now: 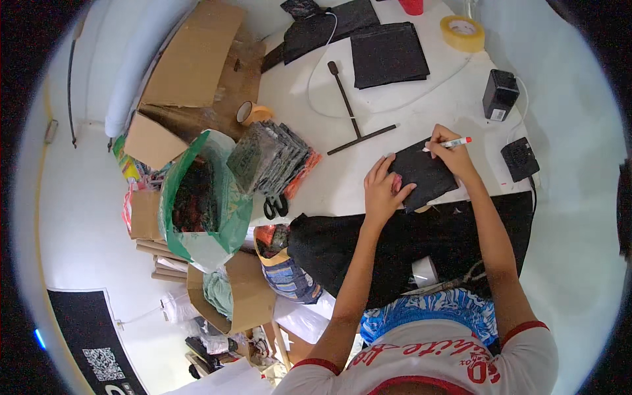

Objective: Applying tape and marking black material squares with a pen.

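Observation:
A black rectangular piece of fabric or sheet (pixel 429 179) lies at the near right of the white table. My left hand (pixel 382 192) presses on its left side, fingers stretched out and thumb apart. A small pinkish thing (pixel 397 182) shows beside that thumb; I cannot make out what it is. My right hand (pixel 453 158) is closed around a white marker pen (pixel 453 142) with a red end. The pen slants over the far edge of the black piece, its other end low near the surface.
A dark T-shaped rod (pixel 357 135) and a stack of black sheets (pixel 388 54) lie farther back. Tape (pixel 462 33) and black boxes (pixel 501 95) stand along the right. At left are bagged black pieces (pixel 273 158), scissors (pixel 275 207) and a green bag (pixel 230 227). Black cloth (pixel 342 247) covers my lap.

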`<move>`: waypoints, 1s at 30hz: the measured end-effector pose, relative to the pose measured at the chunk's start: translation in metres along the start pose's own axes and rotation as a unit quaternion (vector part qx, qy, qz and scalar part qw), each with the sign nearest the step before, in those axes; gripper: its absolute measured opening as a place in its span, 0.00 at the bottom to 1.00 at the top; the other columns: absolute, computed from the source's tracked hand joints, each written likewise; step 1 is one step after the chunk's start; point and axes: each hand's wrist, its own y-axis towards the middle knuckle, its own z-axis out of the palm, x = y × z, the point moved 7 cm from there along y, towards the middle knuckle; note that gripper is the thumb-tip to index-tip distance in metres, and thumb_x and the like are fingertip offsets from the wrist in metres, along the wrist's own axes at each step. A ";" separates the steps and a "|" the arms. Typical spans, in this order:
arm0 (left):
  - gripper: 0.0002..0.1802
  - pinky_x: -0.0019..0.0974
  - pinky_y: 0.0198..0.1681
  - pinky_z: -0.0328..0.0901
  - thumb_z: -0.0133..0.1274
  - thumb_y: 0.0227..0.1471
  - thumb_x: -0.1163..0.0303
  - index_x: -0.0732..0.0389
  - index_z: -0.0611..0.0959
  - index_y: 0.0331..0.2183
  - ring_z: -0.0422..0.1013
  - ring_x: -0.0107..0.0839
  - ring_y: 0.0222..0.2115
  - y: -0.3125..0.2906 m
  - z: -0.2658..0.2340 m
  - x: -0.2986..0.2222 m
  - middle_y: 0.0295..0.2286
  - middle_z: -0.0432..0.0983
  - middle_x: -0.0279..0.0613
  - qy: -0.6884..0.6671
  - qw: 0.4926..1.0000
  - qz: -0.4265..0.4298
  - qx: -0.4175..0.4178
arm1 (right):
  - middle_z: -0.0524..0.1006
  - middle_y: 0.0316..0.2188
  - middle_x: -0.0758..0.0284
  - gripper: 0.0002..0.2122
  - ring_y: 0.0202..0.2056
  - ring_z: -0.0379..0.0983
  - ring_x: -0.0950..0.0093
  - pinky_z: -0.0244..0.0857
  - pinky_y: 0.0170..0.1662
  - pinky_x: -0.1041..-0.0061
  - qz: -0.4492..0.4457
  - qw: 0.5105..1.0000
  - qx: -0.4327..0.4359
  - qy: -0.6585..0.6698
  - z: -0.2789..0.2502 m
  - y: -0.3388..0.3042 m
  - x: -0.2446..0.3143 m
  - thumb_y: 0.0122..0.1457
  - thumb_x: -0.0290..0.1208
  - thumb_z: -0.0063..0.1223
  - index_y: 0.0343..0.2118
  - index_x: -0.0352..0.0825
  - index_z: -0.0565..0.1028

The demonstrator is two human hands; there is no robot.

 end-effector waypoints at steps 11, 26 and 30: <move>0.19 0.46 0.52 0.51 0.61 0.38 0.57 0.62 0.73 0.18 0.56 0.45 0.53 0.000 0.001 0.004 0.50 0.64 0.43 -0.008 1.000 0.007 -0.014 | 0.63 0.14 0.74 0.08 0.19 0.61 0.86 0.53 0.22 0.85 0.004 0.998 -0.001 -0.061 0.003 0.001 0.003 0.50 0.22 0.50 0.19 0.34 0.63; 0.20 0.47 0.51 0.53 0.62 0.37 0.58 0.61 0.70 0.16 0.57 0.48 0.52 0.002 0.003 0.004 0.50 0.64 0.44 -0.020 1.000 0.005 -0.014 | 0.63 0.13 0.74 0.08 0.17 0.61 0.86 0.53 0.20 0.85 0.002 0.998 -0.054 -0.022 -0.005 0.001 0.001 0.50 0.22 0.48 0.18 0.34 0.63; 0.19 0.46 0.52 0.51 0.61 0.38 0.57 0.62 0.74 0.17 0.55 0.44 0.53 0.004 0.006 0.001 0.50 0.64 0.42 -0.009 1.000 0.003 -0.001 | 0.63 0.13 0.74 0.08 0.16 0.61 0.86 0.53 0.20 0.84 0.019 0.998 -0.056 0.004 -0.016 0.002 -0.013 0.50 0.22 0.48 0.18 0.34 0.63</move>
